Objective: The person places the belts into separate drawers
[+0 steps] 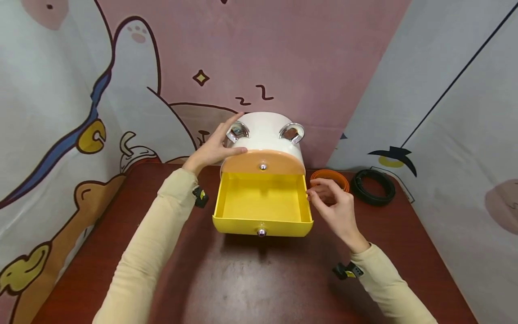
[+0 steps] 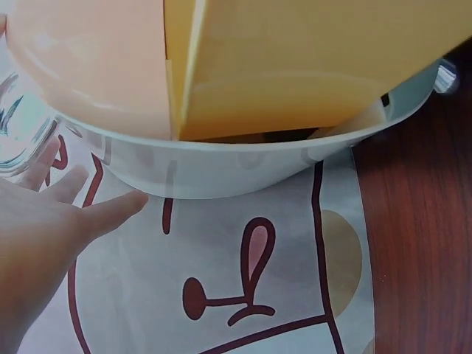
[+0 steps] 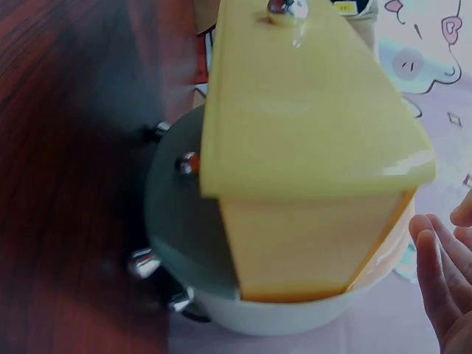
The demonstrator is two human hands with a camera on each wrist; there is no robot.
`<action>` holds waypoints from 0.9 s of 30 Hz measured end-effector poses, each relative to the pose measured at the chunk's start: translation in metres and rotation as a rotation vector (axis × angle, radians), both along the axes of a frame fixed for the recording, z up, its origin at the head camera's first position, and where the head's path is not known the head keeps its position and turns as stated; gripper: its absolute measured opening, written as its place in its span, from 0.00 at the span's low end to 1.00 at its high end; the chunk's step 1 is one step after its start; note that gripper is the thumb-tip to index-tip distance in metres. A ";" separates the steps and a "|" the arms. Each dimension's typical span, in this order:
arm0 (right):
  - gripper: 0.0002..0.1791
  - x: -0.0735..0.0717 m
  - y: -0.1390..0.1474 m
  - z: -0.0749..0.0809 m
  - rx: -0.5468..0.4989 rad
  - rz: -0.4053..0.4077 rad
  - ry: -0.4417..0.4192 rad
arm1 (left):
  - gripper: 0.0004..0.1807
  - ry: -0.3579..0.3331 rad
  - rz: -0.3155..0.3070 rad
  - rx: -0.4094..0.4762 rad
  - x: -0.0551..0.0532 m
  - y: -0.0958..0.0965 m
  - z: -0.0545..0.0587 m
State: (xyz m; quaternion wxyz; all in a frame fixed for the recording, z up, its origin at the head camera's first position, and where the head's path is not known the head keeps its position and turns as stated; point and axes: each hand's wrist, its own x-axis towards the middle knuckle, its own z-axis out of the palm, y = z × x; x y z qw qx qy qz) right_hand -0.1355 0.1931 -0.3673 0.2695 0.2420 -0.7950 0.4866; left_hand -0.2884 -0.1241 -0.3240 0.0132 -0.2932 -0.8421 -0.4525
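A white small drawer cabinet [image 1: 265,130] with a rounded body and chrome rings on top stands on the table. Its yellow drawer [image 1: 243,227] is pulled far out, and nothing lies inside. Above it, the orange drawer front [image 1: 285,166] with a chrome knob sits closed. My left hand [image 1: 212,147] rests at the cabinet's upper left, thumb and fingers spread, by one chrome ring [image 1: 238,131]. Beside the yellow drawer's right wall is my right hand [image 1: 339,208], fingers loosely bent and holding nothing. The right wrist view shows those fingertips [image 3: 428,247] apart from the drawer.
An orange coiled strap [image 1: 344,181] lies right of the cabinet, partly behind my right hand. Farther right is a black coiled strap [image 1: 388,198]. Printed cloth [image 1: 299,58] hangs behind the dark red table [image 1: 243,288].
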 end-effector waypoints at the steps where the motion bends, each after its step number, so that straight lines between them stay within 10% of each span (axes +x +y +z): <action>1: 0.17 0.000 0.001 0.002 -0.014 0.006 -0.028 | 0.51 0.010 0.004 -0.008 -0.001 0.000 0.000; 13: 0.12 -0.018 0.023 -0.018 -0.204 0.007 -0.237 | 0.44 -0.029 -0.042 0.030 -0.001 0.006 0.002; 27: 0.11 -0.041 0.047 -0.044 -0.169 -0.078 -0.344 | 0.38 -0.089 -0.016 0.081 0.000 0.005 -0.002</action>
